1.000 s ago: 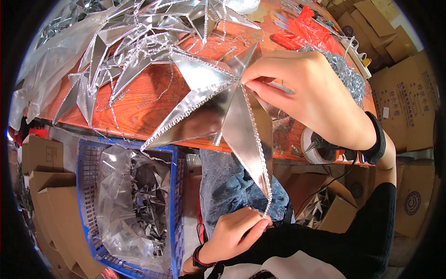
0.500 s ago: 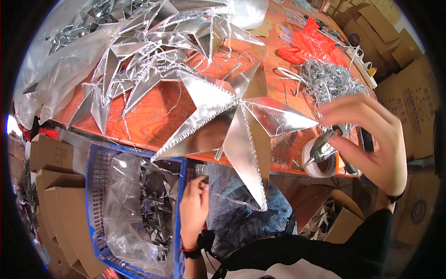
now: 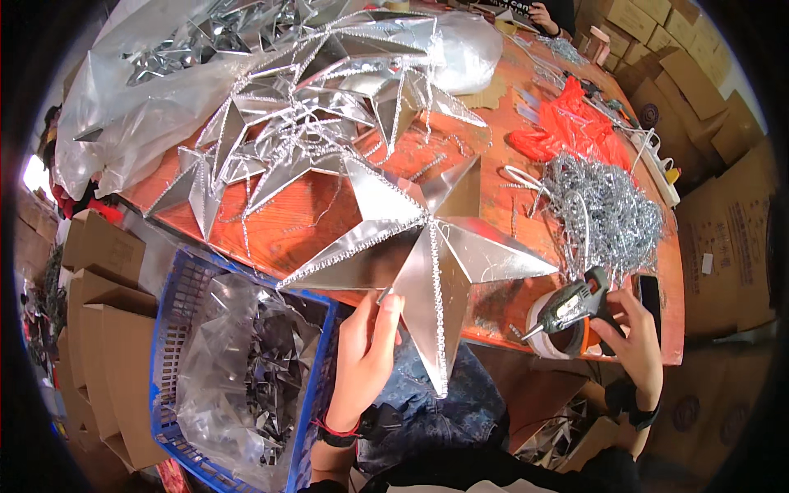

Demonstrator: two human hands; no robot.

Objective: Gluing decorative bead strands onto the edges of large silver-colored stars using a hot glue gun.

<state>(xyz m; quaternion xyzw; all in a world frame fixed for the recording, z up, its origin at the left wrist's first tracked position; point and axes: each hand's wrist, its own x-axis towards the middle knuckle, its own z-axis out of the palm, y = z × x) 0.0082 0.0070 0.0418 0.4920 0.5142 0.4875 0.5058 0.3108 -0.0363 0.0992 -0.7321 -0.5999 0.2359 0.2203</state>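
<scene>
A large silver foil star [image 3: 440, 263] leans over the near edge of the table, with beaded silver trim along some of its ridges. My left hand [image 3: 367, 349] is closed at its lower left, thumb and fingers pinching a small tab on the star's inner edge. To the right, a dark hot glue gun [image 3: 573, 304] lies across a wide tape roll [image 3: 546, 333], its nozzle pointing left. My right hand [image 3: 634, 338] has its thumb and fingers closed about the gun's handle. A tangled heap of silver trim [image 3: 604, 214] lies just beyond.
More silver stars [image 3: 312, 115] with loose trim crowd the table's left. A blue basket [image 3: 325, 361] holding plastic and foil pieces stands below. A red plastic bag [image 3: 575, 127], a phone [image 3: 649, 300] and a power strip [image 3: 662, 177] lie right. Another person's hand [image 3: 542, 16] shows at the far end.
My left hand has risen from beside the basket to pinch the star's tab. My right hand has come down onto the glue gun's handle. The whole view has shifted, showing more of the table's far end.
</scene>
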